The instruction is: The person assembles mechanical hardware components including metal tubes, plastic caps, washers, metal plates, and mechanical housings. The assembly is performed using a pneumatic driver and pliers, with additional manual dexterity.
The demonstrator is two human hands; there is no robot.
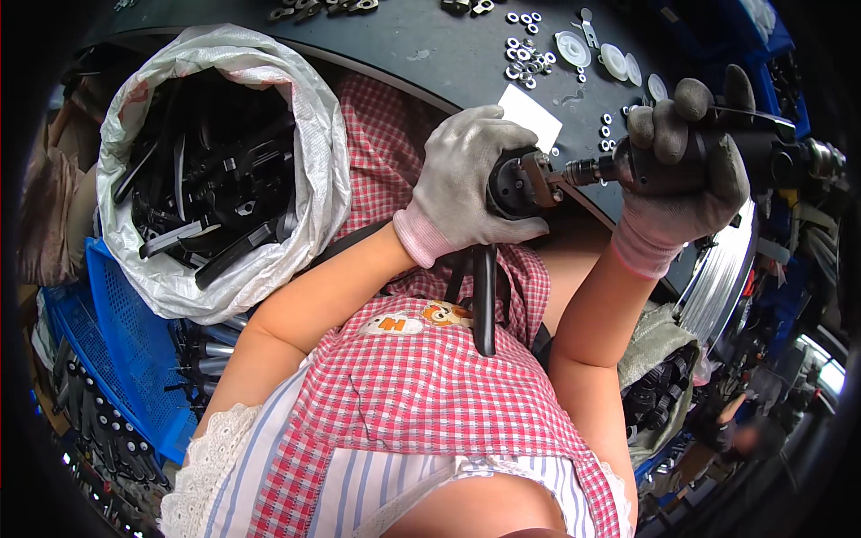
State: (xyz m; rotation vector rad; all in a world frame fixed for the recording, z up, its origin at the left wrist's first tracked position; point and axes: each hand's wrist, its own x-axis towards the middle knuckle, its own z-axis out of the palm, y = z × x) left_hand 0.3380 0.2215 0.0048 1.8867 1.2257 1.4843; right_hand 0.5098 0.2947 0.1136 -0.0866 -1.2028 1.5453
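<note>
My left hand (462, 175), in a grey-coated glove with a pink cuff, grips a round black part (509, 193) with a metal bracket (542, 177) on its side. A black bar-shaped handle (484, 305) hangs below that hand; whether it joins the round part is hidden. In my gloved right hand (683, 148) lies a black power screwdriver (659, 172), held level with its tip pointing left. The tip meets the bracket or stops just short of it; I cannot tell which. Beside my left hand, a white card (531, 117) lies on the dark table.
A white woven sack (318, 179) full of black parts stands at the left, by a blue plastic crate (134, 350). Small metal rings (525, 65) and pale round discs (614, 61) lie on the dark table (421, 72). At the right is another sack (650, 350) with black parts.
</note>
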